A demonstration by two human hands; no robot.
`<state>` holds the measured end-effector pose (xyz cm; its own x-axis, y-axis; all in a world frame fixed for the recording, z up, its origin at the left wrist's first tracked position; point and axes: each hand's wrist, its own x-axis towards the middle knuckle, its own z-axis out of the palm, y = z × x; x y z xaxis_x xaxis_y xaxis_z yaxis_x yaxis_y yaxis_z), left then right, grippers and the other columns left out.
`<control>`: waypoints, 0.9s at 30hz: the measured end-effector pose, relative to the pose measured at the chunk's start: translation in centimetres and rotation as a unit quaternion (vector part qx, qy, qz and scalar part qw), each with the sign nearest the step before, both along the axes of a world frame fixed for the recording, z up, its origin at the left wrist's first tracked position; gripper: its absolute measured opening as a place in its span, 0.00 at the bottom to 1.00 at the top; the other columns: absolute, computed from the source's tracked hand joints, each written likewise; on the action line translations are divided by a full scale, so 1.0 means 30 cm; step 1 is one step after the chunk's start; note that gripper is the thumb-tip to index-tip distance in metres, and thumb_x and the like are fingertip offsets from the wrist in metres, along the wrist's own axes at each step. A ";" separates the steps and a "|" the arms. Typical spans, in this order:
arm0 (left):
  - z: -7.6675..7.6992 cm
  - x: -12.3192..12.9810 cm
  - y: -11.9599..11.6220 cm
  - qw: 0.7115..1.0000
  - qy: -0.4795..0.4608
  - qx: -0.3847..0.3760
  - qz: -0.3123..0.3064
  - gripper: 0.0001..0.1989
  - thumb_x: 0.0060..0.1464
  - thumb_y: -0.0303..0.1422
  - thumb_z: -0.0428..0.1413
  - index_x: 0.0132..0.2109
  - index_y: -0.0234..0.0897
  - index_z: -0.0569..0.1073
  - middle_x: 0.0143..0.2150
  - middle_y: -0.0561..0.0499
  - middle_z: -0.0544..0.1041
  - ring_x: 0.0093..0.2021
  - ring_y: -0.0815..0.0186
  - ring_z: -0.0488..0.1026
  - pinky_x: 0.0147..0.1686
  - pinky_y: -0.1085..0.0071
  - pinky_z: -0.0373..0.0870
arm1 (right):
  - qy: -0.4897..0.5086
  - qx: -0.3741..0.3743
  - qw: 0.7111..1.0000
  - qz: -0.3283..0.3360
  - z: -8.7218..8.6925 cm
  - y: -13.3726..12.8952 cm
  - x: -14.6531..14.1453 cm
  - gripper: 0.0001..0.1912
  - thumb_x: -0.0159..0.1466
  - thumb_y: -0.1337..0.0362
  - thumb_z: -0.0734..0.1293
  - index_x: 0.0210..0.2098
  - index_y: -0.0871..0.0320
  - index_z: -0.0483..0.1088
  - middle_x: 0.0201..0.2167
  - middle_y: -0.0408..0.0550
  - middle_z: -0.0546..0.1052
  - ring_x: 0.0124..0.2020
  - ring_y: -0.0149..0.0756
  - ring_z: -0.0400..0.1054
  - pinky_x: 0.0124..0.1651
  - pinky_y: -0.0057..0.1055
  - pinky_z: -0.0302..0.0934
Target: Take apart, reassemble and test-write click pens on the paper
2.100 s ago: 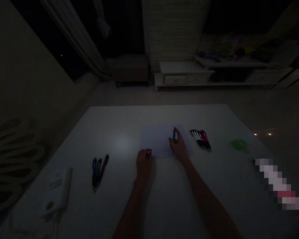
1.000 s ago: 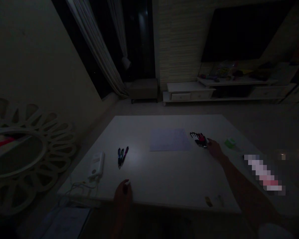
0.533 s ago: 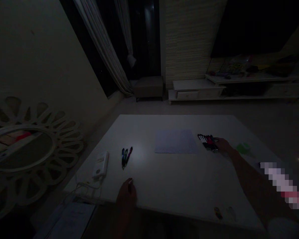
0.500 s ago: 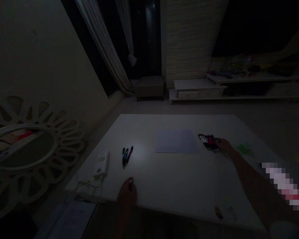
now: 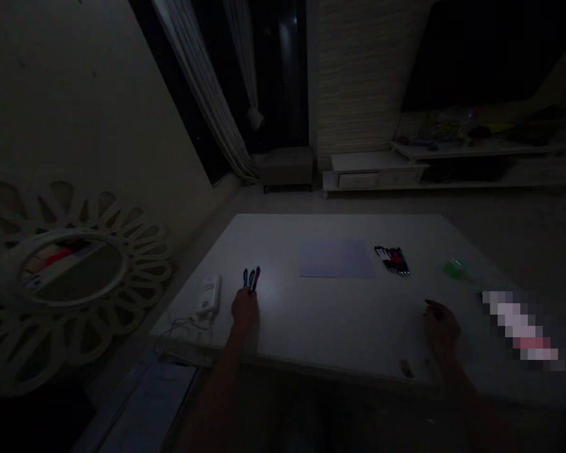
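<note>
On the left of the white table, my left hand is closed round the lower ends of a few pens, their tops fanned out beyond the fingers. My right hand is above the right side of the table, its fingers curled and apart; nothing shows clearly between them in the dim light. Beyond it lies a row of several pens, dark, white and red, side by side. A sheet of paper lies flat between the two groups of pens.
A white power strip with cables is at the table's left edge. A green item sits at the right. Near the front edge lies a small brownish object. A round mirror with a petal frame stands left.
My left hand has moved forward onto the few pens and closed on them. My right hand has drawn back from the pen row toward the front edge. The view has shifted slightly.
</note>
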<state>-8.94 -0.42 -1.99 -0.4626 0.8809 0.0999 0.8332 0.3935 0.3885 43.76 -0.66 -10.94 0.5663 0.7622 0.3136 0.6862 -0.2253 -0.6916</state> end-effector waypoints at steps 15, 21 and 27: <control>-0.005 -0.020 0.000 1.000 0.017 -0.001 0.011 0.09 0.58 0.29 0.48 0.45 0.34 0.67 0.41 0.41 0.74 0.41 0.57 0.73 0.32 0.69 0.62 | 0.033 0.047 0.998 0.009 -0.008 -0.038 -0.065 0.21 0.53 0.58 0.56 0.38 0.63 0.73 0.35 0.55 0.72 0.33 0.41 0.64 0.40 0.36 0.58; 0.009 -0.047 0.020 1.000 0.021 -0.007 0.009 0.07 0.55 0.29 0.50 0.39 0.30 0.69 0.41 0.36 0.74 0.41 0.56 0.73 0.35 0.68 0.63 | 0.027 0.039 0.999 0.024 0.001 -0.026 -0.063 0.20 0.53 0.58 0.57 0.38 0.63 0.72 0.35 0.56 0.72 0.34 0.41 0.65 0.40 0.37 0.58; 0.033 0.061 0.015 0.973 -0.203 0.110 0.022 0.10 0.53 0.33 0.49 0.34 0.32 0.72 0.35 0.41 0.76 0.39 0.57 0.72 0.36 0.66 0.66 | 0.053 0.065 0.996 0.022 0.062 -0.063 -0.163 0.22 0.56 0.55 0.56 0.39 0.64 0.71 0.37 0.59 0.73 0.35 0.41 0.66 0.40 0.36 0.59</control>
<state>-7.12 0.03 -1.01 -0.5406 0.8371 0.0839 0.5768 0.2963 0.7613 38.87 -2.55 -9.07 0.5687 0.7437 0.3514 0.6156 -0.1015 -0.7815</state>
